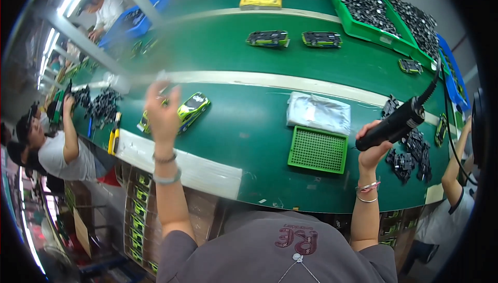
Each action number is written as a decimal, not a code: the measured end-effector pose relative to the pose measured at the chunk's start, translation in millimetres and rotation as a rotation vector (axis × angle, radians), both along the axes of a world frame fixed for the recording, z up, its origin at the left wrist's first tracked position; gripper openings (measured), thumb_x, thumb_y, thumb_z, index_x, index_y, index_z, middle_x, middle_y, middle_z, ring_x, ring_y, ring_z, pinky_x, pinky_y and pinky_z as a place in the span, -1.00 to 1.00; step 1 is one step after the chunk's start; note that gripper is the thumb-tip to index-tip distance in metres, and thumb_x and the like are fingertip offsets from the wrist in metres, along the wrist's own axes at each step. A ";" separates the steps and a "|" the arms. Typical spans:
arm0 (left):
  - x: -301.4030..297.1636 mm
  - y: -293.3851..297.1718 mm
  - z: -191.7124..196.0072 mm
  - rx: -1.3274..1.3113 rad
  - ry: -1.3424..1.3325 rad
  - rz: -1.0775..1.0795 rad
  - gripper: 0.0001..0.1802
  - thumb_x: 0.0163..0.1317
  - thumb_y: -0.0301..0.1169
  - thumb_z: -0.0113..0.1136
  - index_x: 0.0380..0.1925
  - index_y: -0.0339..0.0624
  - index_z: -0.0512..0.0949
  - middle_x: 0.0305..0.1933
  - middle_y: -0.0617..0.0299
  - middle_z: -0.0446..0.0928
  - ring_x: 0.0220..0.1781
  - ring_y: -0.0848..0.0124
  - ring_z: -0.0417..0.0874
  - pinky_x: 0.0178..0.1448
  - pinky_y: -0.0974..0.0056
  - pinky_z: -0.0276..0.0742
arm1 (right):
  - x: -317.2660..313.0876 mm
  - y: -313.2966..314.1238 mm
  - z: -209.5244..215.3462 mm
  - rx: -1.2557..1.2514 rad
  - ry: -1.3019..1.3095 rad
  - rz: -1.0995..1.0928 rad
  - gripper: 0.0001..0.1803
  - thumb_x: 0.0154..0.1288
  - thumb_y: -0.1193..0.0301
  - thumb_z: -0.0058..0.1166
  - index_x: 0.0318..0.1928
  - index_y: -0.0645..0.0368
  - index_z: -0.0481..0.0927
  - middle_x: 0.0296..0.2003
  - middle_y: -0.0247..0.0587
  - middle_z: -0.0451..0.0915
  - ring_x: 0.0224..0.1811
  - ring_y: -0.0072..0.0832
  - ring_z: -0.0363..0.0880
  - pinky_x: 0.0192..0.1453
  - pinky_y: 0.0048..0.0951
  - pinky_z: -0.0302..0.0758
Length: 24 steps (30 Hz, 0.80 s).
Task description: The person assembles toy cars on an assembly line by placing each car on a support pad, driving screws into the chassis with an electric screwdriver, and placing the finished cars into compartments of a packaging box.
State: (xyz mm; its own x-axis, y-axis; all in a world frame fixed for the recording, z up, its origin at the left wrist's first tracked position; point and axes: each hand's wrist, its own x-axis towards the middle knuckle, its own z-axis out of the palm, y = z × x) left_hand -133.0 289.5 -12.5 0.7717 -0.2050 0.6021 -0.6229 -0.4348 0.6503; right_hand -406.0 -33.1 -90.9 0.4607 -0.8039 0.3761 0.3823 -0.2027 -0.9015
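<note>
My right hand (372, 145) is wrapped round a black electric screwdriver (391, 125), whose cord runs up to the right. It is raised above the table, to the right of a green perforated tray (317, 149). My left hand (165, 114), somewhat blurred, hovers over the left part of the table with thumb and fingers apart; nothing shows clearly in it. Just right of it, a green-and-black toy car (194, 107) stands with its roof up. Another toy car (144, 123) is partly hidden behind the hand.
Two toy cars (267, 38) lie underside up on the green belt. A silvery plastic packet (318, 113) touches the tray. Black parts (402, 164) are heaped at right and left. Green bins (363, 10) of small parts stand far right. Co-workers sit at both sides.
</note>
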 end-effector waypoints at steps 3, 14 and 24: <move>43.2 -100.7 0.8 0.342 -0.349 -0.404 -0.61 0.05 -0.38 0.22 -0.11 -0.25 0.43 -0.06 -0.01 0.46 0.07 0.06 0.41 0.17 0.11 0.29 | -1.5 1.3 3.2 -0.018 -0.001 -0.006 -0.07 -0.13 -0.52 -0.25 -0.30 0.21 0.31 -0.60 -0.24 0.34 -0.59 -0.50 0.35 -0.49 -0.54 0.32; 138.0 -258.3 -69.4 0.794 -0.088 -0.581 -0.47 -0.11 -0.46 0.31 -0.10 -0.10 0.30 -0.01 0.01 0.43 0.18 0.05 0.34 0.29 -0.02 0.18 | -1.0 3.7 6.1 0.034 -0.063 0.005 -0.12 -0.09 -0.46 -0.12 -0.33 0.24 0.33 -0.61 -0.23 0.37 -0.61 -0.51 0.38 -0.54 -0.54 0.34; 14.1 -223.0 -18.9 0.324 -0.147 -0.855 -0.54 -0.15 -0.30 0.41 -0.22 -0.17 0.49 -0.28 0.10 0.50 -0.24 0.17 0.55 -0.18 0.23 0.49 | -1.7 0.6 9.0 -0.044 -0.030 0.008 -0.07 -0.06 -0.44 -0.13 -0.33 0.36 0.42 -0.61 -0.24 0.44 -0.58 -0.57 0.44 -0.52 -0.57 0.36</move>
